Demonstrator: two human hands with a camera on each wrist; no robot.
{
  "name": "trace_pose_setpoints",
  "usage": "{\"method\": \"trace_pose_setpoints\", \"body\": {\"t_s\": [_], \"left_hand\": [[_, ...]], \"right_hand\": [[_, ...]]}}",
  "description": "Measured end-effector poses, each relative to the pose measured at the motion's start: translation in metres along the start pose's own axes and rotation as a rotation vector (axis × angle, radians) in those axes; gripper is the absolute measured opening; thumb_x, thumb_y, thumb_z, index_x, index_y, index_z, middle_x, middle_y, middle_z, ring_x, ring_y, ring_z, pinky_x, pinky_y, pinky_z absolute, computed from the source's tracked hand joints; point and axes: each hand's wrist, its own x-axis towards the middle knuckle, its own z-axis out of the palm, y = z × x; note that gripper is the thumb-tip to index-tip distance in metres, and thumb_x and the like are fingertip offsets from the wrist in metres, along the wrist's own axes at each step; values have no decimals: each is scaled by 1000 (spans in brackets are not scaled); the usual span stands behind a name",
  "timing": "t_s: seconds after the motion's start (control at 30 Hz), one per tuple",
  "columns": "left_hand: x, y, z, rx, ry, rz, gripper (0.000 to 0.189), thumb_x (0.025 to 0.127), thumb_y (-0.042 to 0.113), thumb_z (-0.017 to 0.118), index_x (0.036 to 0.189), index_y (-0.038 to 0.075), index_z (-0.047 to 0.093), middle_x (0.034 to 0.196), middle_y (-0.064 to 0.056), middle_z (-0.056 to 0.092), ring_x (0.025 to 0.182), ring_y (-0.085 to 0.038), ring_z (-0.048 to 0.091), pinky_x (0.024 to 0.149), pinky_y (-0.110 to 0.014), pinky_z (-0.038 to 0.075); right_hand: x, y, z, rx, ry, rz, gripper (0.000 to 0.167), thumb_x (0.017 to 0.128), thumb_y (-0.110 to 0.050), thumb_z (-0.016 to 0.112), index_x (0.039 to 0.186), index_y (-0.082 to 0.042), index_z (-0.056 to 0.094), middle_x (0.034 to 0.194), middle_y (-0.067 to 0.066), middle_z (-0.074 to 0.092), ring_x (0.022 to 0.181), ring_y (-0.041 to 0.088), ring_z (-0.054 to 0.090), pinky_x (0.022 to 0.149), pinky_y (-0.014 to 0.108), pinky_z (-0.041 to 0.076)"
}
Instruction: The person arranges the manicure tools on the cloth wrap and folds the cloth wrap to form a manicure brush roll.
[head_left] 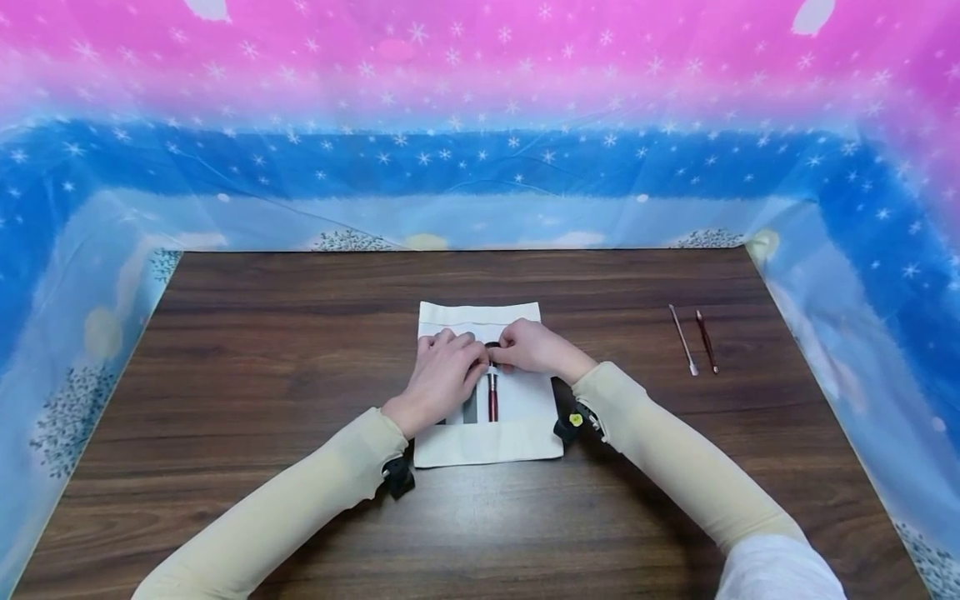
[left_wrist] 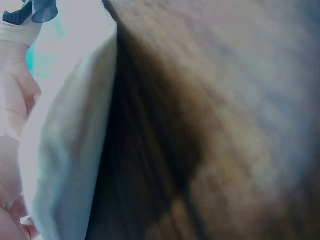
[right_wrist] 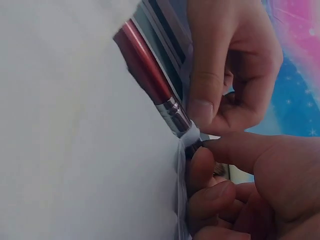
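A cream fabric pouch [head_left: 480, 446] lies flat on the table, with a brush [head_left: 492, 402] on it. The brush has a red handle, a silver ferrule and a dark head. In the right wrist view, a white band [right_wrist: 190, 135] wraps the brush just past the ferrule. My right hand [head_left: 536, 346] pinches the dark head, which its fingers mostly hide. Beside it, my left hand [head_left: 444, 367] has curled fingers, thumb and forefinger pinching at the band. Grey flat strips [head_left: 470, 410] lie on the pouch, partly under the left hand. The left wrist view is blurred.
Two thin tools lie apart on the right of the dark wooden table [head_left: 262, 333]: a silver one [head_left: 683, 340] with a flat end and a reddish-brown one [head_left: 707, 342]. A patterned pink and blue cloth [head_left: 480, 158] hangs along the table's back and sides.
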Motion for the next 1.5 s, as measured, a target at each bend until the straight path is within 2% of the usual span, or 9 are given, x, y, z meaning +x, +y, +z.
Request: {"method": "trace_pose_setpoints", "body": {"t_s": [0.17, 0.27, 0.37, 0.5, 0.83, 1.03, 1.17, 1.33, 1.5], "left_hand": [[-1, -1, -1, -9, -16, -22, 7, 103, 20, 68, 98, 18, 73, 94, 3, 64, 92, -23, 50, 91, -52, 37], [-2, 0, -2, -12, -23, -22, 8, 102, 19, 68, 95, 19, 72, 93, 4, 64, 91, -23, 50, 91, -52, 38], [-2, 1, -2, 1, -27, -12, 9, 102, 20, 68, 94, 20, 71, 92, 4, 63, 90, -23, 50, 91, -54, 38], [-1, 4, -2, 12, -29, 3, 8, 102, 20, 67, 95, 21, 71, 92, 4, 62, 90, -22, 51, 92, -54, 39], [5, 20, -4, 54, -37, 68, 8, 101, 18, 66, 96, 21, 71, 93, 2, 63, 95, -24, 54, 89, -53, 38], [4, 21, -2, 100, -57, 40, 6, 100, 20, 68, 102, 21, 73, 97, 2, 65, 93, -22, 51, 88, -51, 38], [4, 20, -2, 86, -76, 32, 6, 100, 22, 69, 102, 20, 74, 98, 1, 64, 97, -23, 52, 88, -52, 38], [5, 20, -10, 75, -108, 32, 11, 100, 25, 71, 106, 18, 76, 99, -1, 64, 100, -26, 54, 87, -52, 37], [9, 23, -23, 81, -183, 32, 17, 99, 25, 73, 113, 17, 77, 102, -3, 67, 95, -26, 53, 84, -51, 40]], "right_hand": [[-5, -2, -3, -22, 2, -15, 34, 104, -30, 64, 77, -10, 69, 67, 1, 62, 57, 14, 45, 57, 27, 37], [-13, 2, -9, -30, 33, -7, 25, 103, -30, 65, 92, -8, 72, 73, 1, 67, 63, 15, 52, 61, 28, 41], [-23, 13, -17, -25, 93, -6, 23, 103, -29, 64, 109, -7, 69, 80, 3, 70, 67, 17, 59, 63, 31, 46], [-37, 36, -31, -42, 196, -9, 26, 104, -28, 62, 118, -6, 66, 88, 5, 72, 70, 18, 64, 65, 36, 50], [-71, 98, -69, -169, 317, 98, 29, 104, -28, 60, 117, -4, 69, 91, 9, 73, 74, 23, 63, 67, 42, 49], [-85, 132, -91, -222, 369, 192, 31, 104, -29, 59, 114, -1, 68, 104, 21, 72, 85, 35, 67, 70, 51, 51], [-90, 152, -103, -254, 392, 264, 33, 104, -28, 58, 114, 2, 67, 105, 25, 70, 84, 39, 66, 69, 55, 51], [-92, 170, -111, -257, 410, 318, 33, 104, -27, 57, 112, 4, 66, 102, 25, 69, 85, 41, 65, 72, 59, 48], [-93, 174, -115, -248, 401, 346, 31, 105, -25, 57, 111, 4, 65, 98, 24, 68, 80, 39, 63, 70, 55, 47]]}}
